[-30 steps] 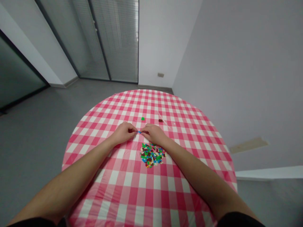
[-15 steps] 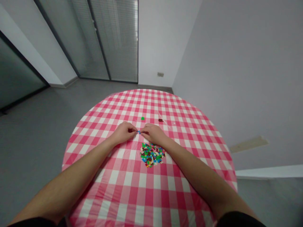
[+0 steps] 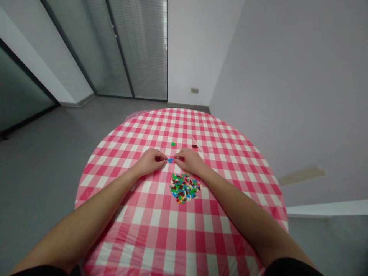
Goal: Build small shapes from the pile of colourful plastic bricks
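Small blue toy bricks (image 3: 170,160) lie close together in a little group between my two hands, just above the checked cloth. My left hand (image 3: 151,161) pinches their left end between thumb and fingertips. From the other side, the fingertips of my right hand (image 3: 188,160) are closed at the right end of the same blue bricks; the exact contact is too small to see. Nearer to me, below my right hand, a loose pile of mixed-colour bricks (image 3: 184,189) spreads over the cloth.
A green brick piece (image 3: 173,144) and a dark brown piece (image 3: 195,146) lie beyond my hands. The round table wears a red-and-white checked cloth (image 3: 155,234). A wall (image 3: 301,96) stands close at the right, and glass doors (image 3: 143,57) are at the back.
My right hand has shifted slightly to the right, so more of the blue bricks shows between my hands. The left hand stays in place.
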`<state>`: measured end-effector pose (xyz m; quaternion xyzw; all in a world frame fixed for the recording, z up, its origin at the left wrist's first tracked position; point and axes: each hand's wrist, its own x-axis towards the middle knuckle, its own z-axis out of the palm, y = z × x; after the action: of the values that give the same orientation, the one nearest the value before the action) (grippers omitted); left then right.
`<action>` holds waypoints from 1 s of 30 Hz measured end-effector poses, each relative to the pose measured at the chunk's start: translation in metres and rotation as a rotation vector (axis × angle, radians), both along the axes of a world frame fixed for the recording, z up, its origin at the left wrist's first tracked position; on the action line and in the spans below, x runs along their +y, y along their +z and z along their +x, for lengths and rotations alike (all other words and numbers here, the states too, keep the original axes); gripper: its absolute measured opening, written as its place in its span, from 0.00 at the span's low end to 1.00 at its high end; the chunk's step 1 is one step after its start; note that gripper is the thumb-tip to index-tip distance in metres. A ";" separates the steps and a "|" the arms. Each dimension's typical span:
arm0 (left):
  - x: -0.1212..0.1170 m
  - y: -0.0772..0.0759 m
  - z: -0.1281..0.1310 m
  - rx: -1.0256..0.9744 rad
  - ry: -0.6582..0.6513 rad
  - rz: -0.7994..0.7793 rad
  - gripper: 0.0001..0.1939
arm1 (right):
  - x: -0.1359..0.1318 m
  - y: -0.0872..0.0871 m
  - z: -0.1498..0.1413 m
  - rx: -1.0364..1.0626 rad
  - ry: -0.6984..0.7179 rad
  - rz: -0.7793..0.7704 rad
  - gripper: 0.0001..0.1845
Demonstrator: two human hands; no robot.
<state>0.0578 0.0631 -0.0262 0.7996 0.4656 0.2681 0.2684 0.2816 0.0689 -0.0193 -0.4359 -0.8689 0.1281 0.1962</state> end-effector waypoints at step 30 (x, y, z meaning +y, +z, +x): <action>-0.002 0.002 0.007 0.102 -0.009 0.103 0.09 | 0.002 0.000 -0.005 -0.048 0.056 -0.035 0.11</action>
<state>0.0644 0.0608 -0.0245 0.8270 0.4607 0.2493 0.2041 0.2768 0.0707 -0.0191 -0.4178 -0.8829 0.1382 0.1640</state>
